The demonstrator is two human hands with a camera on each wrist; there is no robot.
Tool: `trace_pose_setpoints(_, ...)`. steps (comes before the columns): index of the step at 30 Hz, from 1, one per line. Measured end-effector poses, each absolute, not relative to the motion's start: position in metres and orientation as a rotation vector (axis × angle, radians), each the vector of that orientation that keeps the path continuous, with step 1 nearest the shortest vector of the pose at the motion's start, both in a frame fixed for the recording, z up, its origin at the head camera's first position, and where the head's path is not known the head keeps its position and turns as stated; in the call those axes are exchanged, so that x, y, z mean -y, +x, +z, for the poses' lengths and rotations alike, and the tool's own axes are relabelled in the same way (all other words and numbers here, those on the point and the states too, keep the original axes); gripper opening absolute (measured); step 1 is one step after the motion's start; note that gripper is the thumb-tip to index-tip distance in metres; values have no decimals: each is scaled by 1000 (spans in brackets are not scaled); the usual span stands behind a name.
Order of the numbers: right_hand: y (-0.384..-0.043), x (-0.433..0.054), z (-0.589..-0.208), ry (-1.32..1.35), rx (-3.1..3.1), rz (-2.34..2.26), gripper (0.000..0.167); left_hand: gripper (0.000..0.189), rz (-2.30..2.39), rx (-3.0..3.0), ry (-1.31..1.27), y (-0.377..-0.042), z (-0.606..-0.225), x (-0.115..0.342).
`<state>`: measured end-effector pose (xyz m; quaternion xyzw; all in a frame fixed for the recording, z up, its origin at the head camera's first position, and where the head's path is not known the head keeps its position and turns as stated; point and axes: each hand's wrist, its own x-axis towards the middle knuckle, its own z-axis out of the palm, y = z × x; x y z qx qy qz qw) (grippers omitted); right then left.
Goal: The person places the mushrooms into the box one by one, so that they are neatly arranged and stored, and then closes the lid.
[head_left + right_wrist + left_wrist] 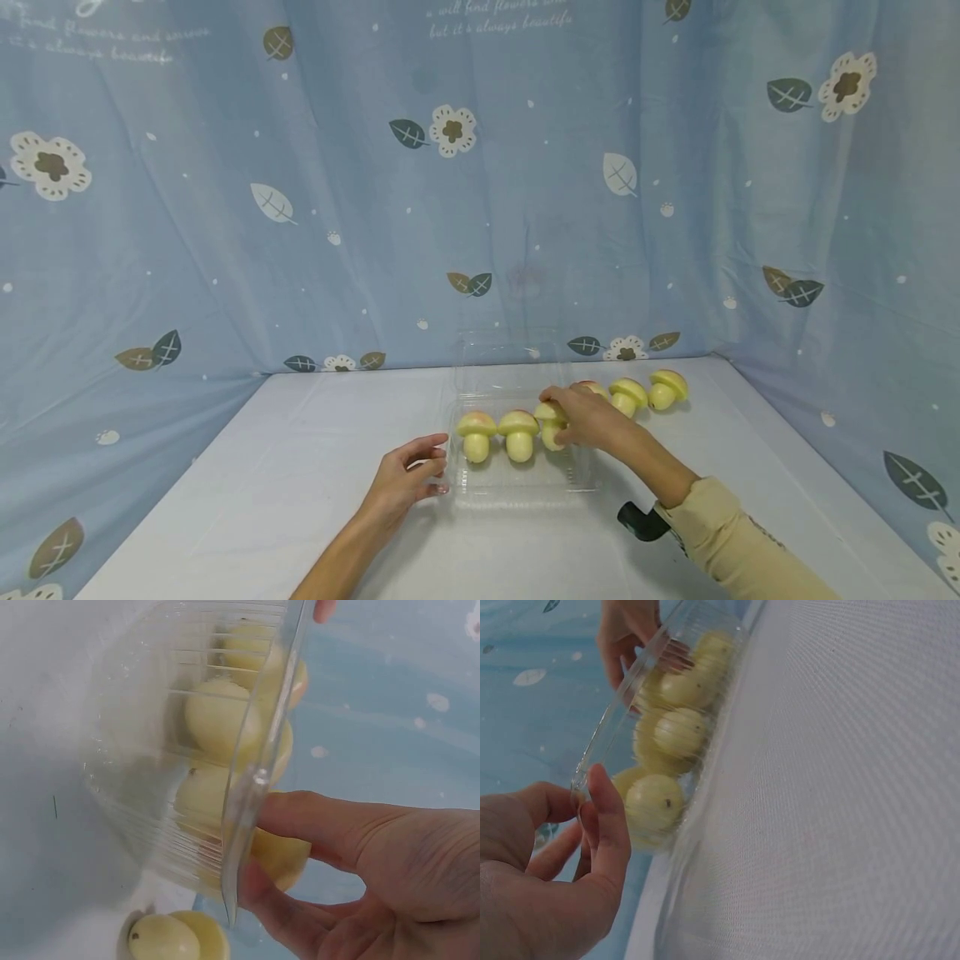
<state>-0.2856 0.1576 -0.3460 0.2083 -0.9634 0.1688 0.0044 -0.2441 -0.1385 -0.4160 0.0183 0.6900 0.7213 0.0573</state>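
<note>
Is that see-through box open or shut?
The box is open: its clear lid is tipped back at the far side, and the right hand reaches inside, holding a yellow mushroom.

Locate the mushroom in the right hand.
In the head view, that mushroom is inside the clear container, in the grip of the right hand, just right of two other mushrooms.

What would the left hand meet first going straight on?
The left rim of the clear rectangular plastic container, beside the left hand; past that, probably the leftmost yellow mushroom-shaped object, though depth is unclear.
</note>
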Motion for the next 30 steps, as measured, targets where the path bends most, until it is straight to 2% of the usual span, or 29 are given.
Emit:
trace_pose_setpoints(23,-294,-152,-343,600,3128,486,51,44,2192,-2101,45,-245,-417,138)
trace_pose_setpoints(30,-291,-152,-343,516,3115,623,51,45,2191,-2102,54,-245,-417,139)
